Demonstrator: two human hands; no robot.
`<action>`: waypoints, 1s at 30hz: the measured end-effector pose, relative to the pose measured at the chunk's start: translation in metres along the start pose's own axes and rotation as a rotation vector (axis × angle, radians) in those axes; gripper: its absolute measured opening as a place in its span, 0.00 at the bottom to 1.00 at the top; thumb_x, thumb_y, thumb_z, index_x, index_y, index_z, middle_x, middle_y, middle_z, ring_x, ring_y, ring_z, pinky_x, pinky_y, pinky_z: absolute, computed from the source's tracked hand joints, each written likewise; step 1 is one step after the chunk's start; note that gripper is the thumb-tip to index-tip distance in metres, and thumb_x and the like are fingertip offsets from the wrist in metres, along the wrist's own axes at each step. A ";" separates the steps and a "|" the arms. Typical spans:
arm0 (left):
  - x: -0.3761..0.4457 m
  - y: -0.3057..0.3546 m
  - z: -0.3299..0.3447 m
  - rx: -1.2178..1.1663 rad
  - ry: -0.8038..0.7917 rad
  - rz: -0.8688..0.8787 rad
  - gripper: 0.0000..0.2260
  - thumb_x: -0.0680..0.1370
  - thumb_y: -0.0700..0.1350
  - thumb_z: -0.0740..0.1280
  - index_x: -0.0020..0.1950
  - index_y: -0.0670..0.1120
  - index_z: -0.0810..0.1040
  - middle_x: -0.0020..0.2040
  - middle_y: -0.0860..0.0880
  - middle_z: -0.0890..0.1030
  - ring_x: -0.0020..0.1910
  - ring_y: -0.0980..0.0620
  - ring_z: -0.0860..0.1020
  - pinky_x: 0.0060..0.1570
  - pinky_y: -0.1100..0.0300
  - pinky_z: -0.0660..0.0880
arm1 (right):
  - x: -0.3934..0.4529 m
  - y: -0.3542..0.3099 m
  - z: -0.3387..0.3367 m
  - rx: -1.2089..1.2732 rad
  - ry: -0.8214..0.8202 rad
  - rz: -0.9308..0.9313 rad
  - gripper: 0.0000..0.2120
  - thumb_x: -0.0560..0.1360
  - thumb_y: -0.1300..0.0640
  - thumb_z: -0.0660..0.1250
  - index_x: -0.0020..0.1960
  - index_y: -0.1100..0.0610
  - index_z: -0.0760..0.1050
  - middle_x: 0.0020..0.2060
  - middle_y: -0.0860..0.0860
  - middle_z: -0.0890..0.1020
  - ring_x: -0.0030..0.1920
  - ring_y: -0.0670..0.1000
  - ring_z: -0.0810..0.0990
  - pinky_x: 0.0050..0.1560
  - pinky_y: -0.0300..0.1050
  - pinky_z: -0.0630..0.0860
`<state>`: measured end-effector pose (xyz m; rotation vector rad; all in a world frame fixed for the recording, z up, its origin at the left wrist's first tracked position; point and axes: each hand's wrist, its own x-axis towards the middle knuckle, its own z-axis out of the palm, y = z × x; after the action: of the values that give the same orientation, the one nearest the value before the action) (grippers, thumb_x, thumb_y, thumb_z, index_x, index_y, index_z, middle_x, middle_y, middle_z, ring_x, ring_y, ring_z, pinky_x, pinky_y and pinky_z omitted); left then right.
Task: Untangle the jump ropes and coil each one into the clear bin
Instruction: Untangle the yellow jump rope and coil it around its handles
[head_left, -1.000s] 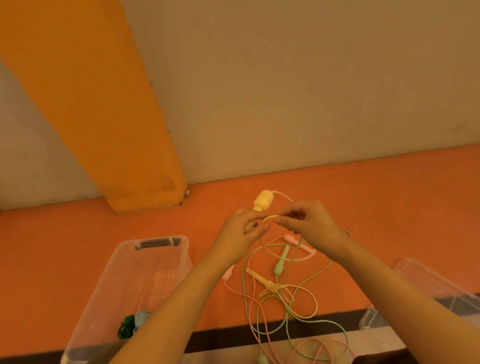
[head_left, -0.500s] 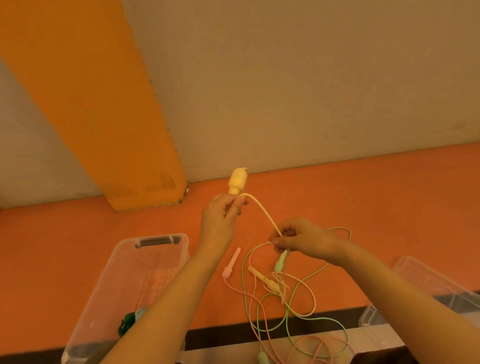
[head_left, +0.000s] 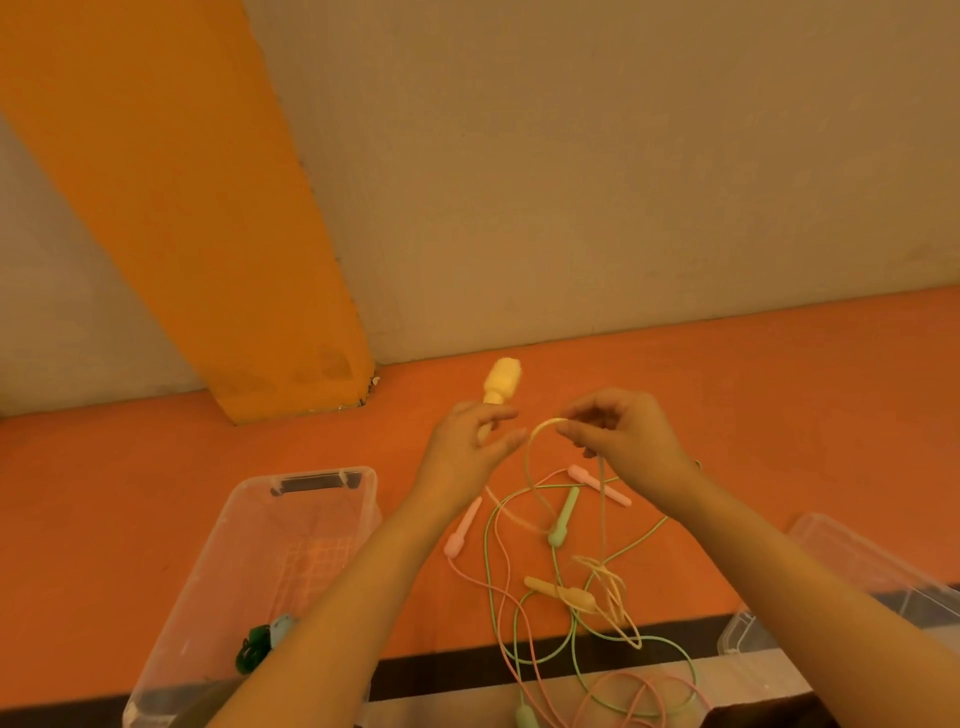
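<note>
Head view: right hand (head_left: 631, 441), pinching the yellow rope (head_left: 540, 431), has risen beside the left hand (head_left: 467, 449) gripping its handle (head_left: 501, 384).

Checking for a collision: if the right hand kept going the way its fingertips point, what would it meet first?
Most likely the left hand, which holds the yellow handle; the right hand pinches the yellow cord just short of it. Depth is uncertain.

Both hands raised, fingers (head_left: 574, 432) pinching.

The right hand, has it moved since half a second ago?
Yes. The right hand rose with the yellow cord, up toward the wall and closer to the left hand.
</note>
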<state>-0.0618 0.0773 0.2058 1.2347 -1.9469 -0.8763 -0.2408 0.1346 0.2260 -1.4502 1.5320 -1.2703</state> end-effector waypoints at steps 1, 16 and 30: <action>-0.002 0.002 0.003 -0.008 -0.056 0.021 0.11 0.75 0.46 0.71 0.57 0.48 0.82 0.48 0.50 0.75 0.48 0.53 0.74 0.46 0.59 0.67 | -0.001 -0.002 0.002 -0.018 -0.002 -0.032 0.05 0.71 0.65 0.72 0.41 0.56 0.80 0.29 0.50 0.79 0.26 0.40 0.75 0.29 0.33 0.73; -0.006 0.013 -0.006 -0.175 0.176 0.155 0.09 0.80 0.43 0.64 0.46 0.58 0.78 0.44 0.47 0.80 0.31 0.64 0.74 0.32 0.63 0.69 | -0.004 0.045 0.019 -0.171 -0.553 0.148 0.09 0.74 0.66 0.68 0.40 0.53 0.77 0.37 0.51 0.82 0.40 0.47 0.81 0.49 0.46 0.77; 0.005 0.000 -0.016 -0.001 0.177 0.090 0.12 0.76 0.38 0.68 0.59 0.46 0.80 0.53 0.46 0.76 0.49 0.58 0.73 0.49 0.74 0.66 | 0.004 0.011 0.003 0.106 -0.071 0.070 0.04 0.76 0.65 0.67 0.43 0.62 0.79 0.33 0.52 0.81 0.25 0.42 0.74 0.28 0.34 0.73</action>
<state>-0.0508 0.0697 0.2156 1.1729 -1.8449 -0.6979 -0.2427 0.1288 0.2154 -1.3484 1.4348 -1.2263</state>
